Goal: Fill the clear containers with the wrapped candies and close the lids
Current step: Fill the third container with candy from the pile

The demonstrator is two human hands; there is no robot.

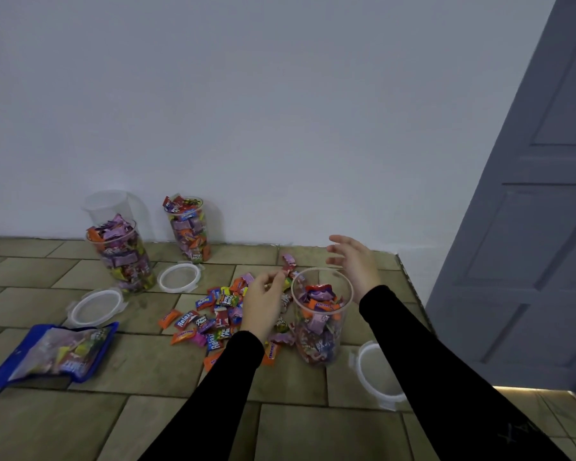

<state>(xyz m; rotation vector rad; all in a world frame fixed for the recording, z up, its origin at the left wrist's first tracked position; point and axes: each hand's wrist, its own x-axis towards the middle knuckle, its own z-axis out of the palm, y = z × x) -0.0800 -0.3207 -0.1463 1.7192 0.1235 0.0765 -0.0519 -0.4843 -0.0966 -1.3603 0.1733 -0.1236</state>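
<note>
Pinching red candy, left hand beside container; right hand spread, empty.

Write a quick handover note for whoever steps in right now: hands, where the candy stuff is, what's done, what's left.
Left hand pinches a red candy beside the near container's rim.
Right hand is open, empty, behind that container.
Near container is about half full; its lid lies to its right.
Two far containers are heaped full but unlidded; two lids lie in front of them.
Loose candies and an opened bag remain on the floor.
Left: finish filling, close all three lids.
</note>
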